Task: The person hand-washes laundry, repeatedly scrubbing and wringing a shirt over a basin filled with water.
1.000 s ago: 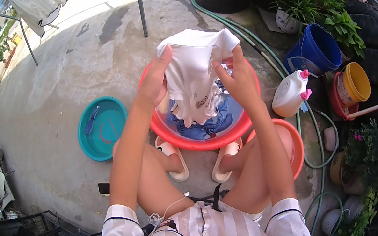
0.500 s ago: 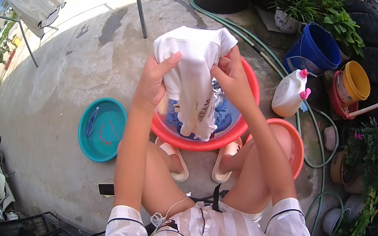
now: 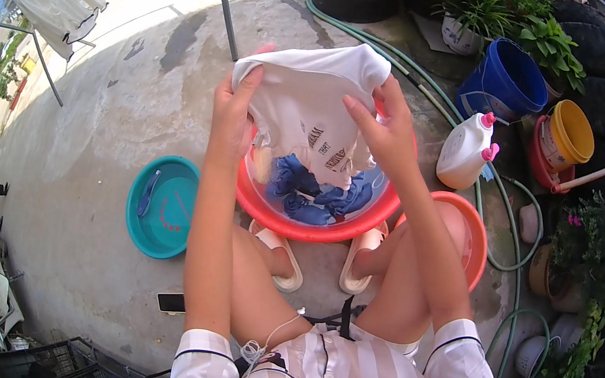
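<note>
Pulled wider since the earlier frame, the white shirt (image 3: 293, 94) hangs between our left hand (image 3: 234, 104) and right hand (image 3: 389, 132), each pinching an edge, some fingers hidden behind it. We lose some of its print (image 3: 315, 138) in folds. Below our hands, it screens part of the red basin (image 3: 304, 229).

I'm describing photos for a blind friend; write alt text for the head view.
A person's left hand and right hand hold a white fabric garment with dark lettering over a round red plastic basin containing blue fabric.
</note>
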`<state>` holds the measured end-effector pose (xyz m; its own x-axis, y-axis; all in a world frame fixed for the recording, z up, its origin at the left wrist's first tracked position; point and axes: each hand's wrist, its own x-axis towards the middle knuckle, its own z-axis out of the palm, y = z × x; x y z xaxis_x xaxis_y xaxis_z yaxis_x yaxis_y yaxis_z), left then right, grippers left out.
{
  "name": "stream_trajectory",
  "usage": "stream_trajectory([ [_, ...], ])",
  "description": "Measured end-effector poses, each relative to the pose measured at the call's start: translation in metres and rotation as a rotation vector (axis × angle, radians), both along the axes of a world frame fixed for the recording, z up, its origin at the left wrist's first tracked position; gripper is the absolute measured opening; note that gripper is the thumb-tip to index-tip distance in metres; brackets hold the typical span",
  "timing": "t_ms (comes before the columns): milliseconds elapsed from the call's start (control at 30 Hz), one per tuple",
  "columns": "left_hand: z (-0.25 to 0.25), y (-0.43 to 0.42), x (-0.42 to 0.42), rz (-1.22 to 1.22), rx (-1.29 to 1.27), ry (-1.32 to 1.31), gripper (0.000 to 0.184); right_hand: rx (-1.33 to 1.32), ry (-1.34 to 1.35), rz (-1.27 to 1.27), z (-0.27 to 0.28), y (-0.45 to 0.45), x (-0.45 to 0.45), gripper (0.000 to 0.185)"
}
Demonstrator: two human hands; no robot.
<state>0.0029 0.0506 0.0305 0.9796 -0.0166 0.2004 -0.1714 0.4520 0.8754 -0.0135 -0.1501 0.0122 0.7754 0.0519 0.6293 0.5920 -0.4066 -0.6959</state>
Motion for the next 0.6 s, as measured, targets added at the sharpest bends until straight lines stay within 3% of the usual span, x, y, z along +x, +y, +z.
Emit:
stream_trajectory([
  [33, 0.002, -0.002, -0.001, -0.014, -0.051, -0.006, 0.031, -0.277, -0.189, -0.161, 0.000, -0.002, 0.001, 0.054],
  [133, -0.005, 0.000, -0.001, -0.043, -0.141, 0.018, 0.029, -0.287, -0.292, -0.254, 0.008, 0.003, -0.003, 0.054],
  [233, -0.009, -0.006, 0.001, -0.028, -0.212, 0.095, 0.031, 0.580, 0.153, 0.303, 0.009, 0.017, -0.006, 0.054],
  [333, -0.008, -0.016, 0.004, 0.023, -0.204, 0.122, 0.035, 0.666, 0.242, 0.398, 0.017, 0.030, -0.024, 0.055],
  [467, -0.014, -0.029, 0.003, 0.058, -0.166, 0.202, 0.039, 0.082, -0.284, 0.231, 0.013, 0.051, -0.030, 0.045],
  [500, -0.040, -0.024, 0.013, 0.012, -0.116, 0.187, 0.039, 0.021, -0.269, 0.215, 0.008, 0.055, -0.032, 0.042],
  [567, -0.101, -0.041, 0.025, 0.290, 0.206, -0.090, 0.039, -0.100, -0.235, 0.183, -0.006, 0.063, -0.035, 0.035],
  [600, -0.089, -0.050, 0.017, 0.263, 0.148, -0.051, 0.041, -0.089, -0.228, 0.109, -0.008, 0.064, -0.034, 0.034],
])
